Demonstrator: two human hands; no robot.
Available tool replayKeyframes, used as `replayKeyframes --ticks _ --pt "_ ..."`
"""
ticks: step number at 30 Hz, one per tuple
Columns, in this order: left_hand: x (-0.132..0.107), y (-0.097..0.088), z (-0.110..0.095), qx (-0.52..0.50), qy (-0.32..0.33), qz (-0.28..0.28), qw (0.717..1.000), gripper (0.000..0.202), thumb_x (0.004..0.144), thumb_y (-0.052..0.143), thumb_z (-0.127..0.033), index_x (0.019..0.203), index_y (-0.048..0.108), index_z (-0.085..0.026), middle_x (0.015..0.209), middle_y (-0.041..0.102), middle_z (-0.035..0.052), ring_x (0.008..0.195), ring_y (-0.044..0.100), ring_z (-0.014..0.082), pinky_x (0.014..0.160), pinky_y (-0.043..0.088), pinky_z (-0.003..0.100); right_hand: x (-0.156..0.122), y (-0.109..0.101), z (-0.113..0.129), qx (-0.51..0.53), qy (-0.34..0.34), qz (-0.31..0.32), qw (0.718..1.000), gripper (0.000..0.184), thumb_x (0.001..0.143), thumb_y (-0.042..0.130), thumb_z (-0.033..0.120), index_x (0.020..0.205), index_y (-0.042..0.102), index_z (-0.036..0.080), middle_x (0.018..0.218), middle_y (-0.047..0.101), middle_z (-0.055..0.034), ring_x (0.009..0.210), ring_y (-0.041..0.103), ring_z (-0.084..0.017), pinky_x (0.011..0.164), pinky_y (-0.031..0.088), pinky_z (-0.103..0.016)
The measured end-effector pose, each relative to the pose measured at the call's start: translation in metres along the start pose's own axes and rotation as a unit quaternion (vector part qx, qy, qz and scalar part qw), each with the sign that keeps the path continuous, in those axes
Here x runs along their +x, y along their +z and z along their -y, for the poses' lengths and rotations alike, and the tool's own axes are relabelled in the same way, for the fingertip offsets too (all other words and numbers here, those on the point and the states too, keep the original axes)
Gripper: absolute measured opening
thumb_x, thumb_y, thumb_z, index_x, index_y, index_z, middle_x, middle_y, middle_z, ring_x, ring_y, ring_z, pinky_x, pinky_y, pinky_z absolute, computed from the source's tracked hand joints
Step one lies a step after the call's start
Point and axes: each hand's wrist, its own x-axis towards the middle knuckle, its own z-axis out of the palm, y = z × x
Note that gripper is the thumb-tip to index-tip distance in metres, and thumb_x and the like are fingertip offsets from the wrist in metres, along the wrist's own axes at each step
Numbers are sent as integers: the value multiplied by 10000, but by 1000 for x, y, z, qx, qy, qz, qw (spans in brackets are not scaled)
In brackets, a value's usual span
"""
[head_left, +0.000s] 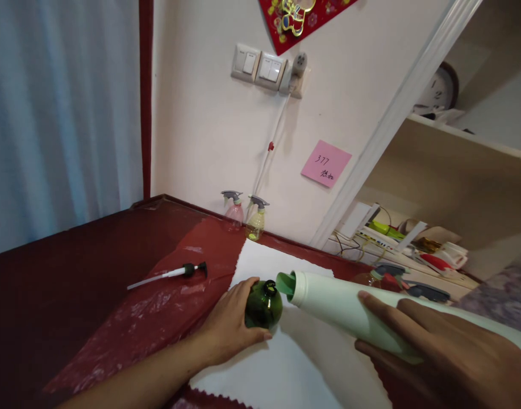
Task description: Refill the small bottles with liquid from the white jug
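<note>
A small dark green glossy bottle (265,312) stands on white paper (300,363), its open neck facing up. My left hand (230,324) is wrapped round its left side. Tilted sideways in my right hand (443,346) is a large pale green bottle (328,298); its open mouth, with a green spout-like piece inside, reaches the small bottle's neck. I cannot tell whether liquid is flowing or whether the two touch. A pump dispenser top (187,270) with a long white tube lies on the plastic sheet to the left.
Two spray bottles, one pink (234,213) and one yellow (255,218), stand against the wall. Crinkled clear plastic (158,318) covers part of the dark red table (128,233). More spray heads (390,271) appear behind the large bottle, beside a cluttered shelf (469,150).
</note>
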Motion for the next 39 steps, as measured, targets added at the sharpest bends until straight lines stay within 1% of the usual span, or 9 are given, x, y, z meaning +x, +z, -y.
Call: replayKeyframes --ticks 5,10,16,24,27,29,33,36,39 --pt "0 0 -1 1 -11 6 1000 951 638 886 -321 1473 436 -242 1512 544 144 1397 483 364 1191 353 538 1 1 0 -17 -4 9 1000 421 1076 348 433 1339 582 203 941 775 -76 684 764 -221 525 570 -315" --pt "0 0 -1 4 -8 3 1000 953 638 885 -328 1472 437 -219 1499 555 143 1380 497 354 1176 376 511 2 0 0 -17 -8 -9 1000 403 1071 371 410 1340 576 192 992 782 -106 716 772 -235 521 572 -312" --pt "1 -1 -3 2 -10 7 1000 951 640 881 -315 1475 441 -206 1509 545 160 1391 489 367 1184 363 525 2 0 0 -28 -14 4 1000 414 1067 353 412 1323 586 185 950 779 -104 678 767 -244 506 589 -331" --pt "-1 -1 -2 0 -9 10 1000 971 636 894 -324 1480 437 -177 1512 540 170 1397 484 360 1191 359 519 -1 1 0 -19 -1 3 1000 383 1072 376 395 1329 582 198 1004 795 -119 775 791 -253 565 607 -320" --pt "-1 -2 -3 1 -8 7 1000 972 638 890 -315 1486 434 -175 1513 541 169 1398 483 358 1192 355 521 -5 5 3 7 10 -4 1000 395 1064 390 452 1273 610 200 938 801 -100 689 783 -230 526 601 -304" --pt "0 -2 -3 2 -9 5 1000 973 640 887 -309 1490 433 -177 1519 538 169 1401 482 361 1192 353 526 -8 9 5 43 32 -13 999 427 1049 411 518 1247 628 208 926 804 -79 658 780 -214 506 604 -290" --pt "1 -1 -1 4 -7 4 1000 969 643 882 -296 1492 435 -165 1521 535 174 1402 481 357 1197 352 517 -14 18 8 124 123 -15 985 448 968 556 622 1217 650 261 965 820 -29 670 792 -195 501 609 -230" --pt "1 1 1 8 -7 -2 1000 961 638 874 -273 1488 439 -161 1516 541 175 1401 483 353 1202 351 509 -16 21 5 200 212 -28 956 471 880 672 660 1187 681 303 902 829 13 573 767 -175 426 568 -189" --pt "0 1 2 8 -19 -2 1000 964 641 863 -263 1495 430 -153 1538 519 183 1419 466 353 1214 336 507 -12 21 -1 259 306 -48 915 467 807 729 680 1120 733 333 925 835 23 578 771 -189 451 590 -204"
